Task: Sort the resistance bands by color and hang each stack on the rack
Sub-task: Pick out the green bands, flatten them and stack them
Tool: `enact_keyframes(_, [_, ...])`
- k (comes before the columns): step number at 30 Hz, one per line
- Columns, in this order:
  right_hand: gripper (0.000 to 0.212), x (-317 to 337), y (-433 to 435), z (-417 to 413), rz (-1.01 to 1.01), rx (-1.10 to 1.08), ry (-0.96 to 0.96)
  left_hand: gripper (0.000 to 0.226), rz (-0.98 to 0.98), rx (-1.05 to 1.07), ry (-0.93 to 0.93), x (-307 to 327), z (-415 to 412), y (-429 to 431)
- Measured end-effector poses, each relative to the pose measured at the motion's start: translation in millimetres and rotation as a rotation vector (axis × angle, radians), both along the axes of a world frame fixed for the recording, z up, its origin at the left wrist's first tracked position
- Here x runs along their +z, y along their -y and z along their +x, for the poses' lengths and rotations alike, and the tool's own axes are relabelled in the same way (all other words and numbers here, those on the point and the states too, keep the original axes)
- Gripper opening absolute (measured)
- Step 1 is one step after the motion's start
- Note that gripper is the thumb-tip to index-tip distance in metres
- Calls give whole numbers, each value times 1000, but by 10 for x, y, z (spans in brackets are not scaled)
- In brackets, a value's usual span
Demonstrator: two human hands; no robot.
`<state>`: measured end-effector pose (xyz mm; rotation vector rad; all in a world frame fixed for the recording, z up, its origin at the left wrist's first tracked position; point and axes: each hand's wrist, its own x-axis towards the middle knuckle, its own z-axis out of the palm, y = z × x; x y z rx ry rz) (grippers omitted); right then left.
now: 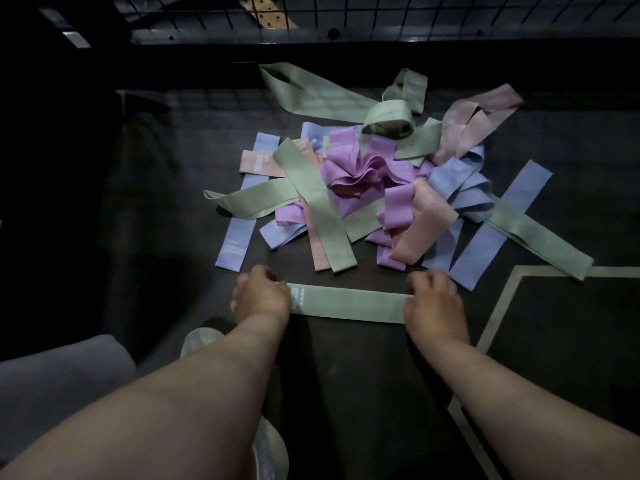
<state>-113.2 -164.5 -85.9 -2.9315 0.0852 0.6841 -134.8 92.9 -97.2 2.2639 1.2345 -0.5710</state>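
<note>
Near on the floor (346, 375), just this side of the mixed pile (363, 188): 1 green band (348, 303) laid flat, left hand (261, 296) curled onto its left end, right hand (434, 303) onto its right end. Sorting barely begun, seemingly the start of a green stack. Next: release, reach far, tease another green free without dragging neighbours, lay it on top. Rack (415, 19) at the far edge, for later.
</note>
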Motion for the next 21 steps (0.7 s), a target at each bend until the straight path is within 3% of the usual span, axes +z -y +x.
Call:
enact_keyframes(2, [39, -57, -174, 47, 101, 303, -18, 25, -2, -150, 117, 16, 76, 123])
enact_keyframes(5, [45, -102, -503, 160, 219, 489, -150, 20, -285, -176, 210, 13, 250, 328])
enact_keyframes(9, [58, -25, -780, 338, 192, 579, -248, 27, -638, 22, 172, 87, 497, 464])
enact_keyframes(12, [50, 70, -819, 437, 245, 486, -148, 40, -797, 106, 144, 197, 622, 441])
enact_keyframes(14, [44, 120, -801, 503, 272, 403, -151, 46, -844, 106, 110, 284, 671, 423])
enact_keyframes(18, [42, 89, -776, 519, 65, 674, -344, 42, -795, 98, 103, 405, 680, 389])
enact_keyframes(21, [53, 28, -765, 470, -10, 681, -402, 41, -777, 82, 92, 407, 626, 379])
